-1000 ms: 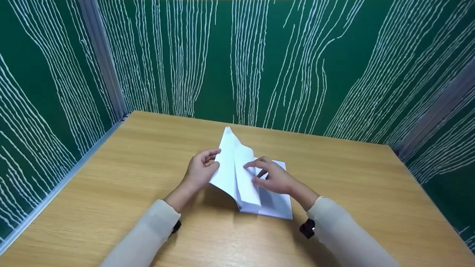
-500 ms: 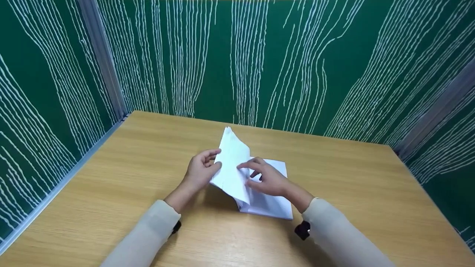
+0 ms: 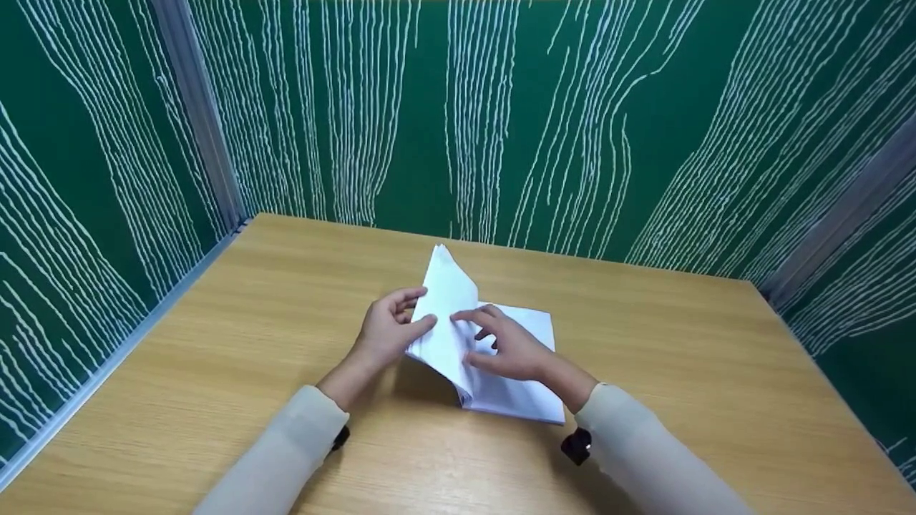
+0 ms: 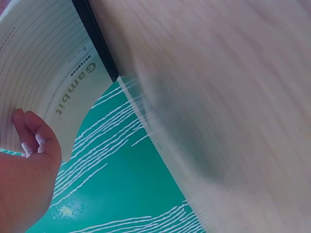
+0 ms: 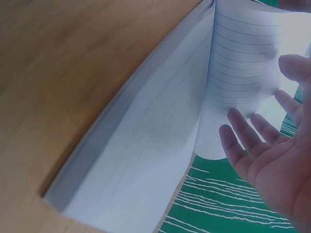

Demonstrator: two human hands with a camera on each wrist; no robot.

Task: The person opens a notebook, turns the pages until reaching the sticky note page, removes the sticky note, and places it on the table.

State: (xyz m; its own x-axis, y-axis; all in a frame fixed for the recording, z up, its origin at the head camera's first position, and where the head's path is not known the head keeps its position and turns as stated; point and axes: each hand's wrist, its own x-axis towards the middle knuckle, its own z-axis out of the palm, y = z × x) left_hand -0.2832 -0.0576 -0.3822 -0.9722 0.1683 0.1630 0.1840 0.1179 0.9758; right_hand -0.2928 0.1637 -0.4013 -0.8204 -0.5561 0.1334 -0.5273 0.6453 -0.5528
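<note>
The left hand [image 3: 386, 325] grips the outer edge of the raised part of a notebook [image 3: 515, 400], its thumb laid on the inner page and its other fingers on the outer side. The right hand [image 3: 519, 350] holds nothing between its fingers, which are spread and lightly bent; its index fingertip touches the raised page [image 3: 447, 286].

The notebook lies unfolded near the middle of a wooden table [image 3: 215, 400]: its right part rests flat on the surface, partly under the right hand, while its left part stands tilted upward from the binding. The right-wrist view shows ruled lines on the raised page. The left-wrist view shows the outer side of the cover [image 4: 39, 58], likewise lined and lettered "Gambit" and "NOTEBOOK", with a dark strip [image 4: 97, 43] along the binding; two fingertips touch this cover.

Pale sleeves [image 3: 279, 458] cover the forearms, and a small dark device [image 3: 577, 446] sits beneath the right cuff. Beyond the table's far edge rises a green wall [image 3: 422, 107] marked with wavy white lines; a grey metal post [image 3: 193, 107] stands toward the left.
</note>
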